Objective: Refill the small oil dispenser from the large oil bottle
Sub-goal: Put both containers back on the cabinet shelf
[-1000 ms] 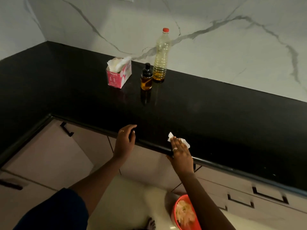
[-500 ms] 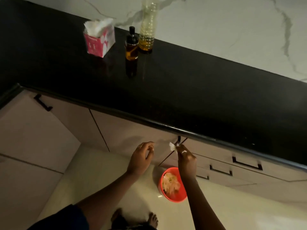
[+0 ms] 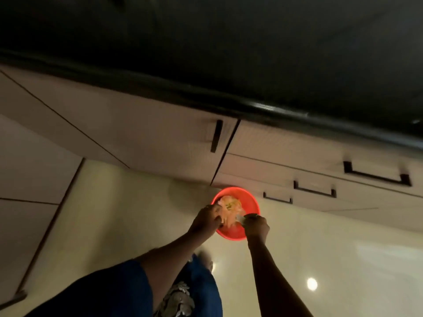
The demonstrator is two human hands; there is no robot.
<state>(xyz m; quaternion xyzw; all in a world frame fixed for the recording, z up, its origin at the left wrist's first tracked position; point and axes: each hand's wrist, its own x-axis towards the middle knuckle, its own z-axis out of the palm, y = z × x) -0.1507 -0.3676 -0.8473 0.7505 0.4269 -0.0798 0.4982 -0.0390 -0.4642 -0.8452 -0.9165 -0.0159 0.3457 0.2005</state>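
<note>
Neither the large oil bottle nor the small oil dispenser is in view now; the camera looks down at the floor. My right hand [image 3: 256, 226] is closed around a small white tissue [image 3: 239, 218] and holds it over a red bin [image 3: 250, 199] on the floor. My left hand [image 3: 206, 220] is at the bin's left rim, its fingers against the crumpled pale waste [image 3: 230, 208] inside. Whether that hand grips anything is unclear.
The black countertop [image 3: 229, 53] fills the top of the view, its rounded edge overhanging beige cabinets [image 3: 137, 124] with black handles [image 3: 216, 136]. The bin stands on a glossy cream floor [image 3: 332, 248] close to the cabinet base. My blue clothing [image 3: 114, 291] is at the bottom.
Both hands dropped from the counter edge to the red bin, the right one carrying the tissue. The view tilted down, so the bottles and tissue box left the frame.
</note>
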